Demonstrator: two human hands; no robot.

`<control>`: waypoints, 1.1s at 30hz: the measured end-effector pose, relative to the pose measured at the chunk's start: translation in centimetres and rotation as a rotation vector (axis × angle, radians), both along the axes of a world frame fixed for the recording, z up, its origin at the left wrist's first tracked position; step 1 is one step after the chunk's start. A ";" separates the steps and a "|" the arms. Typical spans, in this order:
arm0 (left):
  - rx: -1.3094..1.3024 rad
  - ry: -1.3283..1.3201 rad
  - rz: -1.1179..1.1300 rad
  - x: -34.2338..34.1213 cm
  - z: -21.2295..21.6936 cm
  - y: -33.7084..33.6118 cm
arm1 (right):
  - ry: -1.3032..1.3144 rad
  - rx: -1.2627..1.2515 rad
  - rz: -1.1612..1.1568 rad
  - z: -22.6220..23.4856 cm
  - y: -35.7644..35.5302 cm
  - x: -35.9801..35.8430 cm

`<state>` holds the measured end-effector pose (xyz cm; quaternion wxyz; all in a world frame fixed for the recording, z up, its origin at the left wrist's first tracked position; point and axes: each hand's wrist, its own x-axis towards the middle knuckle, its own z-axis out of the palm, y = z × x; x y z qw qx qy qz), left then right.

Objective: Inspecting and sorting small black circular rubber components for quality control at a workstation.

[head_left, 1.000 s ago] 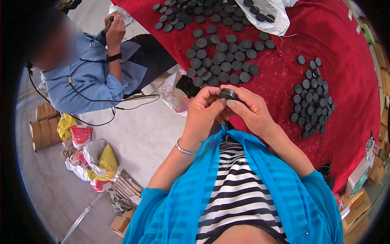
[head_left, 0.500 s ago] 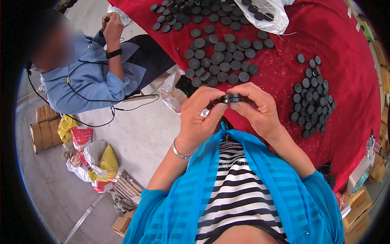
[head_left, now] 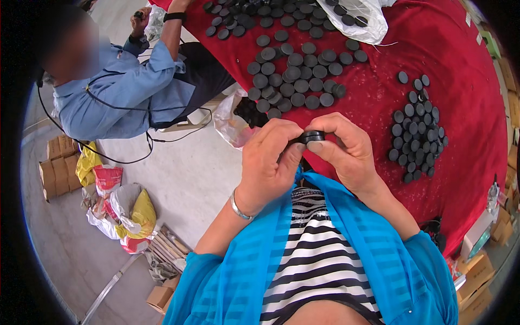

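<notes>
I have a small black cap [head_left: 311, 136] pinched between both hands, held up in front of my chest, above the near edge of the table [head_left: 466, 97] with its red cloth. My left hand [head_left: 269, 162] has its thumb and forefinger closed narrow on the left side of the cap; my right hand [head_left: 346, 149] closes on the right side, thumb underneath and fingers curled over the top. Both grips are tight on this one piece (whether it is one cap or two pressed together, I can't make out from here).

I'd say I'm mid-way through working this cap, either pressing or twisting it between the fingertips. The next move, as I judge it, calls for keeping the cap level and square between the two grips so it doesn't pop out sideways, then letting one hand go while the other carries it off.

Beyond my grip, straight ahead, lies a loose spread of black caps [head_left: 292, 81] on the cloth. Off to the right of my right hand sits a tighter pile of caps [head_left: 418, 127]. Further out is a clear plastic bag [head_left: 360, 19] with more in it. To the left of my grip, past the table edge, another person in a blue shirt [head_left: 116, 89] sits at work.
</notes>
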<state>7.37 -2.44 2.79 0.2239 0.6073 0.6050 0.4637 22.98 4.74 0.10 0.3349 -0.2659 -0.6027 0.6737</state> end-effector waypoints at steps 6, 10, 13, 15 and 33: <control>-0.017 -0.089 0.052 0.4 -0.2 -0.3 | -0.010 0.015 -0.025 0.7 -0.1 -0.4; -0.114 -0.129 0.102 0.8 -1.1 -0.2 | -0.038 -0.217 -0.058 0.2 -0.3 -0.9; -0.232 -0.192 0.155 1.0 -2.6 -0.2 | -0.008 -0.400 -0.057 -1.1 -0.3 -0.9; -0.093 -0.151 0.180 0.9 -2.5 0.2 | 0.080 -0.351 -0.037 -1.4 0.1 -1.1; -0.035 -0.101 0.108 -0.6 -2.0 0.4 | 0.006 -0.128 0.043 -1.5 1.5 -0.7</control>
